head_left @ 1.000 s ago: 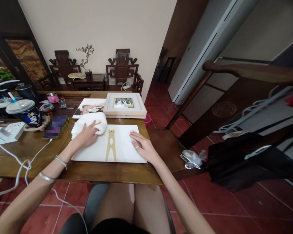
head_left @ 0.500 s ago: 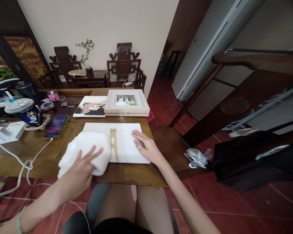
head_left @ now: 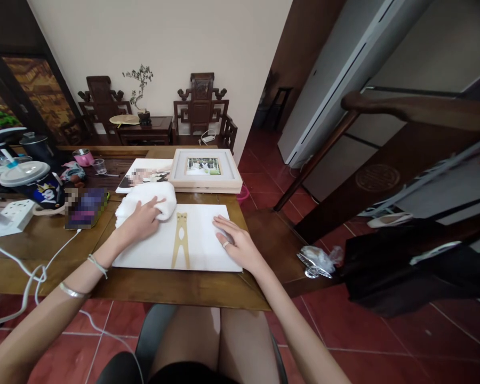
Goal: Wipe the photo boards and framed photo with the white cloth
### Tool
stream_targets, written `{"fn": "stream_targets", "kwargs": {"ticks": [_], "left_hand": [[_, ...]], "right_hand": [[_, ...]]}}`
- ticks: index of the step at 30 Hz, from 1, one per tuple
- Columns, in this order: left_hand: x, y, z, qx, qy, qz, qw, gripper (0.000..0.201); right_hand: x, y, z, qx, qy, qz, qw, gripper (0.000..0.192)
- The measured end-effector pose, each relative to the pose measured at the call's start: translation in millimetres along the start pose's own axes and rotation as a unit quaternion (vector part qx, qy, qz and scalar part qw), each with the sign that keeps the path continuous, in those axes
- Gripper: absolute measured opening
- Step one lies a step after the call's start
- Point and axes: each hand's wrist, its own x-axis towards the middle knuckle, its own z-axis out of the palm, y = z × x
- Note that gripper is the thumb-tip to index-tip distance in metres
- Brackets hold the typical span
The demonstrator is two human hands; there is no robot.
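Note:
A white flat board (head_left: 200,240) with a gold stand strip (head_left: 180,239) lies on the wooden table (head_left: 152,285) in front of me. My left hand (head_left: 142,221) presses on a white fluffy cloth (head_left: 146,196) at the board's far left corner. My right hand (head_left: 238,245) lies flat on the board's right edge, fingers spread, a ring on one finger.
A framed photo (head_left: 204,169) and a photo print (head_left: 144,175) lie beyond the board. To the left are a phone (head_left: 84,208), a lidded cup (head_left: 36,184), a white power strip (head_left: 4,216) and cables. A dark bag (head_left: 404,266) sits on the right.
My left hand has pushed the cloth from the board's near left corner back up to its far left corner. My right hand has stayed on the right edge.

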Motion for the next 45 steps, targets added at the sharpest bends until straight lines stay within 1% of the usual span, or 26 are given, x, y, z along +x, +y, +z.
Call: {"fn": "stream_targets", "kwargs": {"ticks": [2, 4, 7, 8, 10, 12, 14, 16, 18, 20, 23, 24, 26, 28, 29, 31, 33, 37, 40, 42, 43, 45], "left_hand": [[-11, 7, -0.2, -0.001, 0.006, 0.008, 1.000, 0.037], [-29, 18, -0.6, -0.004, -0.006, 0.013, 1.000, 0.037], [-71, 40, -0.5, -0.016, -0.033, 0.032, 0.999, 0.035], [-87, 47, 0.0, -0.024, -0.034, 0.044, 0.998, 0.038], [-118, 58, 2.1, -0.034, -0.034, 0.054, 0.997, 0.035], [-143, 63, 5.0, -0.045, -0.023, 0.060, 0.997, 0.031], [-157, 64, 7.0, -0.053, -0.004, 0.065, 0.996, 0.029], [-159, 60, 6.6, -0.059, 0.005, 0.070, 0.996, 0.031], [-148, 55, 3.5, -0.060, -0.009, 0.072, 0.996, 0.034], [-127, 46, -0.9, -0.060, -0.035, 0.067, 0.995, 0.037], [-89, 30, -4.7, -0.050, -0.068, 0.045, 0.995, 0.039], [-77, 23, -4.6, -0.044, -0.066, 0.036, 0.996, 0.038], [-57, 12, -2.7, -0.028, -0.044, 0.023, 0.998, 0.037], [-45, 4, -0.6, -0.011, -0.019, 0.017, 1.000, 0.037], [-43, 3, -0.1, -0.003, -0.014, 0.016, 1.000, 0.037], [-48, 7, -1.0, 0.008, -0.022, 0.015, 1.000, 0.034], [-65, 20, -2.9, 0.011, -0.039, 0.008, 0.999, 0.032], [-122, 55, 0.3, -0.011, -0.070, -0.005, 0.997, 0.036], [-160, 69, 8.0, -0.048, -0.065, 0.014, 0.997, 0.027], [-170, 68, 9.0, -0.065, -0.055, 0.031, 0.996, 0.026], [-170, 65, 7.3, -0.070, -0.055, 0.037, 0.995, 0.027], [-159, 56, 0.1, -0.077, -0.071, 0.042, 0.994, 0.034]], "right_hand": [[0, 0, 0, 0.000, -0.001, 0.003, 1.000, 0.038], [0, -1, -1, 0.003, -0.004, 0.007, 1.000, 0.038], [-1, -2, -1, 0.007, -0.005, 0.008, 1.000, 0.037], [-1, -2, -1, 0.009, -0.005, 0.009, 1.000, 0.037], [-1, -2, -1, 0.013, -0.004, 0.009, 1.000, 0.037], [-1, -3, -1, 0.020, -0.001, 0.010, 1.000, 0.037], [-1, -3, -1, 0.025, 0.002, 0.012, 1.000, 0.036], [-1, -4, -1, 0.024, 0.000, 0.014, 1.000, 0.036], [0, -4, -1, 0.021, -0.003, 0.017, 1.000, 0.037], [0, -4, -2, 0.018, -0.006, 0.020, 1.000, 0.037], [0, -3, -1, 0.015, -0.009, 0.022, 1.000, 0.037], [0, -2, -1, 0.013, -0.008, 0.022, 1.000, 0.037], [0, -1, 0, 0.011, -0.005, 0.020, 1.000, 0.037], [0, 0, 1, 0.013, 0.000, 0.018, 1.000, 0.036], [0, 0, 1, 0.015, 0.001, 0.017, 1.000, 0.036], [-1, 0, 1, 0.017, 0.003, 0.015, 1.000, 0.035], [-1, 0, 1, 0.015, 0.000, 0.015, 1.000, 0.036], [-2, 2, 1, 0.015, -0.002, 0.017, 1.000, 0.036], [-2, 3, 2, 0.020, 0.003, 0.015, 1.000, 0.035], [-2, 4, 2, 0.019, 0.002, 0.014, 1.000, 0.035], [-2, 4, 2, 0.017, 0.001, 0.014, 1.000, 0.035], [-2, 4, 2, 0.012, -0.001, 0.014, 1.000, 0.036]]}}
